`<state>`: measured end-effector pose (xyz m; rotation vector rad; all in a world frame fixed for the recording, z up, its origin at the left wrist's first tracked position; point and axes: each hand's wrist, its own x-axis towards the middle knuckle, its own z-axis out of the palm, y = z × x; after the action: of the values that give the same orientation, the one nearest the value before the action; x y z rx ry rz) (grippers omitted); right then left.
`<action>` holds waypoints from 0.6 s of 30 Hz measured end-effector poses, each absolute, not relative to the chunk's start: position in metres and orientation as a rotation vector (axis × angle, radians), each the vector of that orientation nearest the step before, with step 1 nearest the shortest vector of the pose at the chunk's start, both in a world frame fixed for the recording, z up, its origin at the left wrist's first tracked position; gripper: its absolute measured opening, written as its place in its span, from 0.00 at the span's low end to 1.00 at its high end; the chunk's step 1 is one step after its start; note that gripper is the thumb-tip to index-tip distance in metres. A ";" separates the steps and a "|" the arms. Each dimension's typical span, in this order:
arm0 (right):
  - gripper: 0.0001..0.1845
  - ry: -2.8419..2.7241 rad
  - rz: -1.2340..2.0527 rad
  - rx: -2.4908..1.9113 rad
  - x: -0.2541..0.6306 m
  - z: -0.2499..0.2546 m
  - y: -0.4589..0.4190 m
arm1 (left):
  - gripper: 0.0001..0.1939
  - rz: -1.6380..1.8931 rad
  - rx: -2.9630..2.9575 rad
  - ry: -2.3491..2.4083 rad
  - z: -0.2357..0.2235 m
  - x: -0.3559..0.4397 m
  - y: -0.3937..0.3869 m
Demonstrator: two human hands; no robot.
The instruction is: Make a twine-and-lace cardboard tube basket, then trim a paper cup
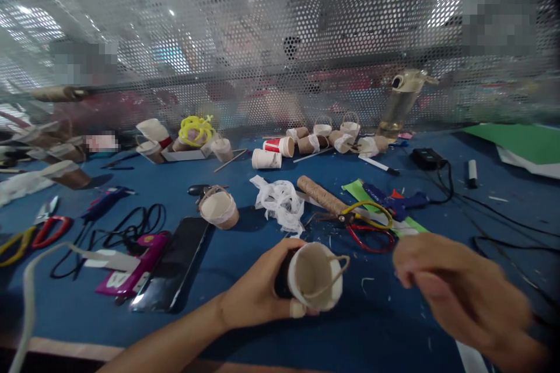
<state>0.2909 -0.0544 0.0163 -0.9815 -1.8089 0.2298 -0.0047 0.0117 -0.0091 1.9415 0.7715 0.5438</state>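
Observation:
My left hand (266,285) is wrapped round a small paper cup (312,274) whose open mouth faces me. The cup has a white rim band and a thin twine handle arching over its right side. To the right, my right hand (464,291) is raised apart from the cup, blurred, its fingers curled in towards the thumb. Whether anything lies between them is hidden. Just beyond the cup are a tangle of white ribbon (282,201), a roll of brown twine (321,193) and red-and-yellow scissors (370,224). A similar handled cup (219,210) stands left of the ribbon.
Left of my forearm lie a black phone (172,265), a purple glue gun (135,268) and more scissors (41,230). A blue glue gun (396,201) with a cable sits right. Several cups and a bottle (402,102) line the perforated metal screen (262,41).

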 end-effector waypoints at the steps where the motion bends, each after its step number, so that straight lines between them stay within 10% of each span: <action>1: 0.05 -1.828 0.319 -1.001 0.284 0.014 -0.046 | 0.40 0.553 1.929 0.767 -0.009 -0.005 0.012; 6: 0.18 -1.885 0.796 -1.106 0.256 -0.002 -0.033 | 0.40 0.565 1.914 0.747 -0.008 -0.003 0.012; 18: 0.10 -1.840 0.949 -1.130 0.256 -0.015 -0.038 | 0.40 0.561 1.944 0.711 -0.013 0.000 0.013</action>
<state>0.2560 -0.0376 -0.0146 -1.1299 -1.8401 0.9494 0.0002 0.0127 -0.0134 1.9438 0.7110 0.5608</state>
